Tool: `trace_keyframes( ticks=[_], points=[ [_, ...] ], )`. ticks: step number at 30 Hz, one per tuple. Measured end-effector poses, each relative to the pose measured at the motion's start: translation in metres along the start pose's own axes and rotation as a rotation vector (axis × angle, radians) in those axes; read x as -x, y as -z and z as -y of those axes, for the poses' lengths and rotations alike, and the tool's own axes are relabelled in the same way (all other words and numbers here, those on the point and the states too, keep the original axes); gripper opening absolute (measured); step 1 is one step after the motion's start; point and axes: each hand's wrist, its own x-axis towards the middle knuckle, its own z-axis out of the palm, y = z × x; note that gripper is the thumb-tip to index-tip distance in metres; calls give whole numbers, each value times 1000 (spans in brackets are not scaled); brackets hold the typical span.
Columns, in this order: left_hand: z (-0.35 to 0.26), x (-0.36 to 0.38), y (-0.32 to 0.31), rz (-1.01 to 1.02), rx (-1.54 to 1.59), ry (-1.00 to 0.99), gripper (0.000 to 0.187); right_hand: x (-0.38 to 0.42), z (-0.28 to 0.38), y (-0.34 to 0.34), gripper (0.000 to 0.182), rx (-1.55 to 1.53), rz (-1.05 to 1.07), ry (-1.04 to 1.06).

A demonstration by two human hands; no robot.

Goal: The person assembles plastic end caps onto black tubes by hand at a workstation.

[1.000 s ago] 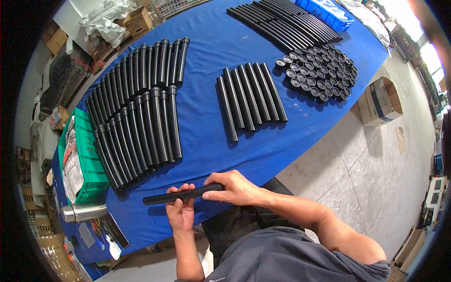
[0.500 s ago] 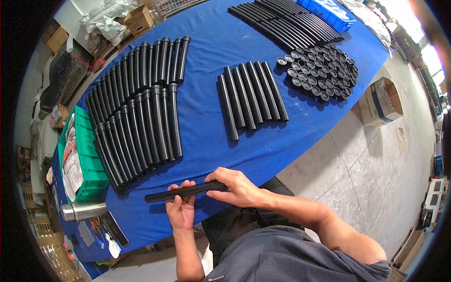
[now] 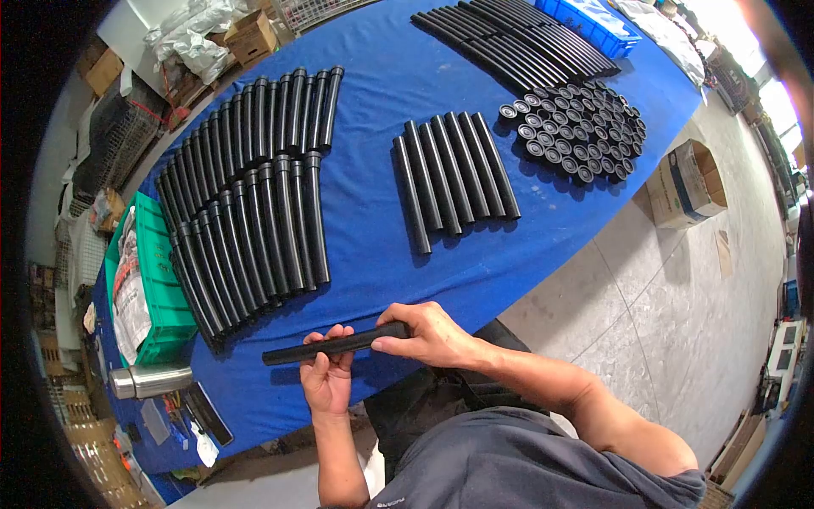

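Observation:
A black tube [image 3: 292, 354] lies nearly level across both hands, just above the near edge of the blue table. My left hand [image 3: 328, 373] grips its middle from below, thumb on the near side and fingers on the far side. My right hand [image 3: 428, 335] is closed around the tube's right end and hides part of it. Beyond the hands, several plain black tubes [image 3: 458, 174] lie side by side. Two rows of black tubes with wider collared ends [image 3: 246, 191] lie to the left.
Round black caps [image 3: 581, 131] sit clustered at the right, below more thin tubes [image 3: 517, 38] and a blue crate [image 3: 598, 25]. A green crate [image 3: 170, 288], a metal flask [image 3: 153, 381] and small tools [image 3: 178, 416] are at left. A cardboard box [image 3: 687, 185] stands on the floor.
My right hand has shifted its grip slightly at the tube's right end, with more of that end showing. The left hand and the tube stay almost in place.

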Motion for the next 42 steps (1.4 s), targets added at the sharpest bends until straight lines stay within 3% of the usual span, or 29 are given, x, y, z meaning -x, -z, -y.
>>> trace_keyframes(
  ticks=[1, 4, 7, 10, 13, 16, 19, 22, 23, 25, 28, 31, 35, 39, 42],
  points=[
    [0, 0, 0, -4, 1, -1, 34, -1, -11, -7, 39, 54, -132, 231],
    [1, 0, 2, -12, 6, -8, 35, -7, -25, -19, 37, 93, -341, 547],
    [0, 1, 3, 1, 4, -15, 35, 5, 9, -1, 37, -3, -79, 49],
    [0, 0, 1, 0, -11, -9, 35, 1, -1, -1, 42, -29, 14, 8],
    [1, 0, 0, -24, -4, -7, 35, -6, -19, -17, 40, 103, -276, 536],
    [0, 1, 2, -27, 4, -18, 35, -3, -11, -16, 40, 8, -270, 408],
    [0, 1, 3, -26, -5, -22, 35, -3, 11, 5, 41, 62, 67, -152],
    [0, 1, 0, -25, 6, -16, 36, -1, -12, -11, 40, 96, -195, 315],
    [0, 1, 0, -26, 5, -16, 36, -2, -15, -13, 40, 82, -222, 358],
    [0, 2, 1, -29, 3, -21, 36, -3, -11, -15, 38, 53, -276, 443],
    [0, 2, 2, -24, -6, -28, 37, 4, 10, 0, 37, -8, -82, 69],
    [-1, 1, 1, -21, -16, -13, 37, 0, -6, -6, 37, -17, -35, 64],
    [2, 2, -1, -30, -9, -5, 37, -6, -14, -17, 40, 122, -303, 535],
    [2, 3, -3, -18, -62, -11, 34, 0, -3, -5, 42, 0, -43, -30],
    [2, 1, -7, 37, -80, -27, 37, -1, -10, -12, 31, -215, -113, -17]
  ],
)
